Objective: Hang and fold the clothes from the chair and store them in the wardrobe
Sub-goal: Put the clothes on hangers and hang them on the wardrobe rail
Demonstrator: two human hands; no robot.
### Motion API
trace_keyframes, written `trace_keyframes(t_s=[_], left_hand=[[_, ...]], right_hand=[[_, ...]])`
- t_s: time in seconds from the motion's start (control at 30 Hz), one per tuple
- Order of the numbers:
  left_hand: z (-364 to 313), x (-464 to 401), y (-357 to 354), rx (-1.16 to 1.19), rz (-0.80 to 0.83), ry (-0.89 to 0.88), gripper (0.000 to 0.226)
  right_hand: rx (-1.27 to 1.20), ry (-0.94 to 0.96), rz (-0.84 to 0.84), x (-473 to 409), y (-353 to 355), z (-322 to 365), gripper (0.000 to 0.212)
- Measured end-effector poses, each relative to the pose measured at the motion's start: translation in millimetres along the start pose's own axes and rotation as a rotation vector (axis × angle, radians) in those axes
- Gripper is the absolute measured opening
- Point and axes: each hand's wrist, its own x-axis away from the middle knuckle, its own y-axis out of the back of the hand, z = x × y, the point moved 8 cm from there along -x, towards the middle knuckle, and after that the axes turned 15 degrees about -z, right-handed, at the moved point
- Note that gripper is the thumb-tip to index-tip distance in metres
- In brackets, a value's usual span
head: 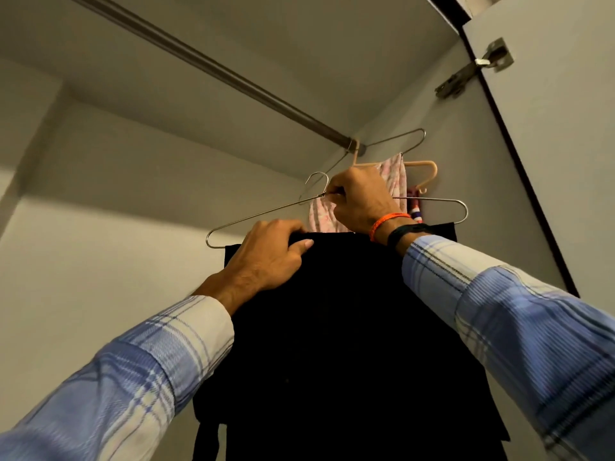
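Right hand (361,197) pinches wire hanger (263,212) at neck w/ curled fingers, left hand (266,251) grips soft, floppy black garment (332,344) draped over it, below wardrobe rod (213,66).

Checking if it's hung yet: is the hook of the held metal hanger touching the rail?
Apart. The head view shows the hanger's hook below the rail, with bare wardrobe wall between them; the right hand pinches its neck, the left hand grips the black garment.

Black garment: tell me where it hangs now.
The black garment hangs centre frame on a metal hanger held by both hands, below the wardrobe rail.
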Motion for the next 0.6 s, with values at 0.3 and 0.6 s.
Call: trace_keyframes(t_s=[0.3, 0.6], left_hand=[[12.9, -57.0, -31.9, -0.002, -0.074, -0.025, 0.023], [10.1, -120.6, -48.3, -0.015, -0.147, -0.107, 0.018]], right_hand=[[0.056, 0.034, -0.016, -36.3, -33.8, -39.3, 0.020], [0.098, -0.036, -0.058, -89.7, -57.9, -82.9, 0.018]])
